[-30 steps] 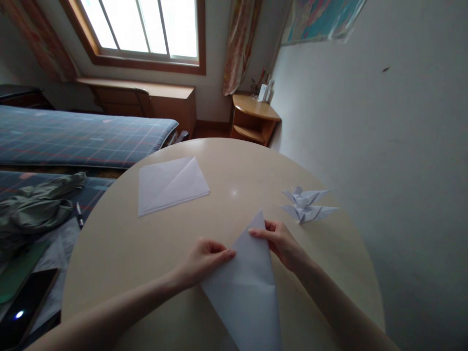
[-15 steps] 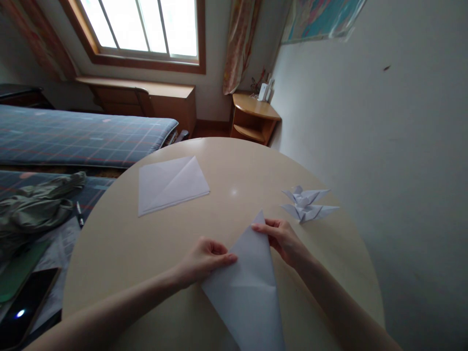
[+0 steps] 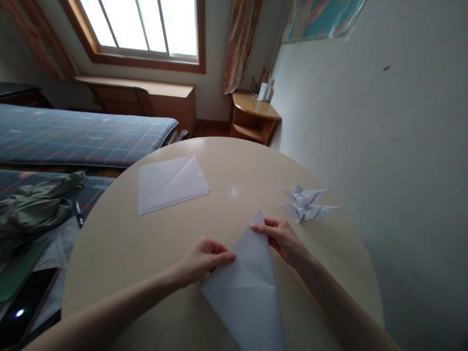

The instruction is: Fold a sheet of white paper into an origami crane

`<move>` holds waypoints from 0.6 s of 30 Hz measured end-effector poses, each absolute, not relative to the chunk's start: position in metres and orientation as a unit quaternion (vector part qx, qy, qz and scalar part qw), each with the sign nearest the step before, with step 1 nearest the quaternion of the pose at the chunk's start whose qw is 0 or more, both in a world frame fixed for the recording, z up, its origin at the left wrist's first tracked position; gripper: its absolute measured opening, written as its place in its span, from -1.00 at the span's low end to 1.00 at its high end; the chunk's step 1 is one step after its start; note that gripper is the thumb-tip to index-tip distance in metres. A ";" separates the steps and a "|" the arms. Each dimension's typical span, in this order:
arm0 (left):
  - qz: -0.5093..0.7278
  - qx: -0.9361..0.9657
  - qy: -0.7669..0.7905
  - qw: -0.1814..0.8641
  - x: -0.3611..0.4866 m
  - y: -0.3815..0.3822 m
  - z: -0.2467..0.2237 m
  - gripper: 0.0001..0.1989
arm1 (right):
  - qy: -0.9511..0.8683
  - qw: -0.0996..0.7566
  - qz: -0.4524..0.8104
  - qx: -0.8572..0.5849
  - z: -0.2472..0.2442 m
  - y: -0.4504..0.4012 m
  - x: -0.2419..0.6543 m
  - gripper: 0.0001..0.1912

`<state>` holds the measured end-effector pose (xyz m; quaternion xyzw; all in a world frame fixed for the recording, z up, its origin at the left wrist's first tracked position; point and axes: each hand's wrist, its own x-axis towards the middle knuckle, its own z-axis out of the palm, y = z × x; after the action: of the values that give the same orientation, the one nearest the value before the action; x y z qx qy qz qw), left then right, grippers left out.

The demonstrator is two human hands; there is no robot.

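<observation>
A kite-shaped paper (image 3: 244,287) lies flat on a round cream table (image 3: 109,258), directly in front of the person and between the two hands. Its long axis runs roughly straight away from the body: the narrow tip points away, toward the far side of the table, and the wider part runs down past the bottom of the view, so its near end is cut off. The left hand (image 3: 204,261) sits at the paper's left side, with the left fingers (image 3: 224,253) on the left edge and the wrist just above the paper's left corner. The right hand (image 3: 283,241) sits higher, at the upper right edge, and the right fingers (image 3: 261,226) reach across that edge just below the tip, so it is the hand nearer the tip. The hands are apart, with the paper bridging the gap. Both seem to be holding its edges, but the thumbs are out of sight, so a pinch cannot be told from simple pressing. The right forearm runs off toward the lower right, clear of the paper's right edge, while the left forearm crosses the table from the lower left. Open tabletop lies beyond the tip and left of the left hand, up to a folded sheet (image 3: 171,185). Two paper figures (image 3: 305,204) sit just past the right hand, near but not touching it.
</observation>
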<state>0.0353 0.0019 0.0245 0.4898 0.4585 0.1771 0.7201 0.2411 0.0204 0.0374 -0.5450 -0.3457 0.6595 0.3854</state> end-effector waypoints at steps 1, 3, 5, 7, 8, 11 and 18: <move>0.176 0.490 0.458 0.720 0.035 0.002 0.025 -0.54 | -0.346 0.386 0.659 -0.546 0.037 0.020 0.241 -0.64; 0.176 0.491 0.456 0.721 0.035 0.002 0.025 -0.54 | -0.346 0.385 0.657 -0.548 0.038 0.021 0.241 -0.64; 0.177 0.495 0.452 0.721 0.034 0.002 0.025 -0.55 | -0.348 0.386 0.658 -0.545 0.038 0.020 0.241 -0.64; 0.175 0.498 0.451 0.719 0.033 0.001 0.025 -0.56 | -0.348 0.388 0.660 -0.542 0.038 0.020 0.241 -0.66; 0.173 0.500 0.455 0.717 0.033 0.002 0.025 -0.57 | -0.348 0.389 0.659 -0.541 0.038 0.020 0.241 -0.66; 0.176 0.513 0.465 0.699 0.034 0.004 0.025 -0.60 | -0.351 0.398 0.653 -0.540 0.038 0.019 0.237 -0.67; 0.259 0.565 0.452 0.639 0.052 0.023 0.022 -0.60 | -0.356 0.431 0.641 -0.526 0.036 0.018 0.233 -0.68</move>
<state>0.0522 0.0229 0.0223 0.5654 0.4521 0.2590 0.6394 0.2335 0.0178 0.0356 -0.5258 -0.3556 0.6412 0.4311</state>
